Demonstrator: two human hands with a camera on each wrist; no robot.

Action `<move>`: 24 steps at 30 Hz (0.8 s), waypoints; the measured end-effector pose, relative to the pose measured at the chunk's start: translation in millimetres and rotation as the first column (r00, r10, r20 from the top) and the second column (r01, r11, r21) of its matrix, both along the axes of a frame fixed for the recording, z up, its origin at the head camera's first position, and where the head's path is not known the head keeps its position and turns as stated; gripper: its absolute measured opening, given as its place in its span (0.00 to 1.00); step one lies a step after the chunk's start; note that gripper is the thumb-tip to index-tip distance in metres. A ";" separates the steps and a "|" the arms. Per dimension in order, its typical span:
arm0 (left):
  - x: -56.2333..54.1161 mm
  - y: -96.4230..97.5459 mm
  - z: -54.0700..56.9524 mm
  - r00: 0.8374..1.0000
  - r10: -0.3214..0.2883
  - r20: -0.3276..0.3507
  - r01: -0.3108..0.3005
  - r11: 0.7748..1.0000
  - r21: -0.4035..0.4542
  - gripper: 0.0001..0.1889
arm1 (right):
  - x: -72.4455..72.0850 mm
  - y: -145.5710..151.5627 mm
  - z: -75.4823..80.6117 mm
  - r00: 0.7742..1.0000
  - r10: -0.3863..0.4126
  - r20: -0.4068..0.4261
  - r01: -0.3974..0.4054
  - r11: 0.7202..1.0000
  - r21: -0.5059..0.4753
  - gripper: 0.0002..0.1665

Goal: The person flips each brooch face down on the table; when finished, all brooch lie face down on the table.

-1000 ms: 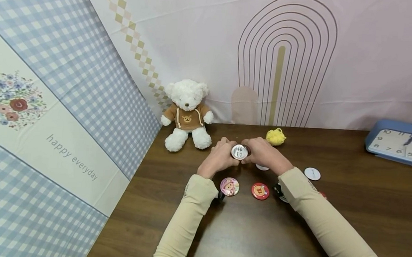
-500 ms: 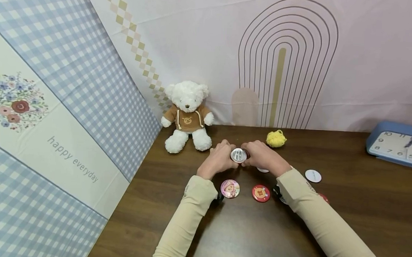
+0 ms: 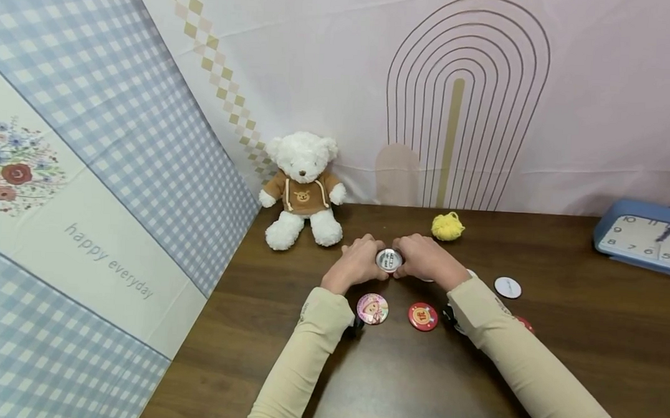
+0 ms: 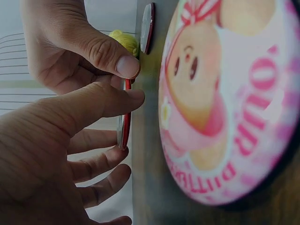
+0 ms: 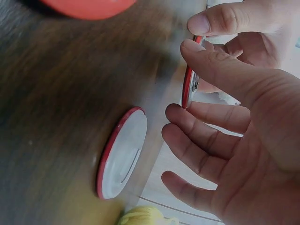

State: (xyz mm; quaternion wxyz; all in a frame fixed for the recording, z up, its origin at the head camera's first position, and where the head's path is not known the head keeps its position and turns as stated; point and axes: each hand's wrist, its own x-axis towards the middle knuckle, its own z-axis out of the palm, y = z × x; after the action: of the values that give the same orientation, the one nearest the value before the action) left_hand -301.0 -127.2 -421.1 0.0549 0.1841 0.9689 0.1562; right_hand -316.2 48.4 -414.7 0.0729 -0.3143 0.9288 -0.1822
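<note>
Both hands hold one round pin badge (image 3: 389, 260) between them, a little above the table. Its silver back faces up in the head view, and its red edge shows in the left wrist view. My left hand (image 3: 361, 263) pinches the badge from the left, while the right hand (image 3: 427, 260) pinches the opposite side. Nearer the body lie a pink cartoon badge (image 3: 372, 308) and a red badge (image 3: 422, 316) with a gold centre. A red-rimmed badge (image 5: 124, 154) lies back-up close to the right hand, mostly covered by it in the head view.
A yellow yarn ball (image 3: 448, 227) lies behind the right hand. The white teddy bear (image 3: 304, 195) sits back left against the wall cloth, and a blue clock (image 3: 645, 238) stands far right. Another white-backed badge (image 3: 508, 287) and a partly covered red one (image 3: 525, 323) lie near the right sleeve.
Both hands have shifted slightly downward in the head view, carrying the badge with them. Their grip looks the same, and the badges on the table stay in place.
</note>
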 end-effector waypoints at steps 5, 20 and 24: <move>-0.7 -0.3 0.3 1.000 0.013 0.022 -0.013 1.000 0.003 0.22 | -1.1 -2.5 -0.5 1.000 0.019 0.008 -0.019 1.000 -0.019 0.15; -2.5 -0.3 -2.3 0.994 0.007 0.107 -0.014 0.998 0.064 0.19 | -5.4 -4.8 -2.7 0.997 0.007 0.077 -0.012 0.997 0.071 0.14; -2.7 -1.0 -3.3 0.994 0.010 0.111 -0.017 0.998 0.062 0.17 | -4.8 -6.4 -1.1 0.996 0.002 0.094 -0.011 0.996 0.091 0.15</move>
State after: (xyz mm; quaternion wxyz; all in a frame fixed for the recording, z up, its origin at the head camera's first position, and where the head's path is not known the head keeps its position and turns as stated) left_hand -303.6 -128.1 -424.4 0.1017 0.1701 0.9601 0.1972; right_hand -321.0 42.0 -415.7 0.1314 -0.3047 0.9307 -0.1540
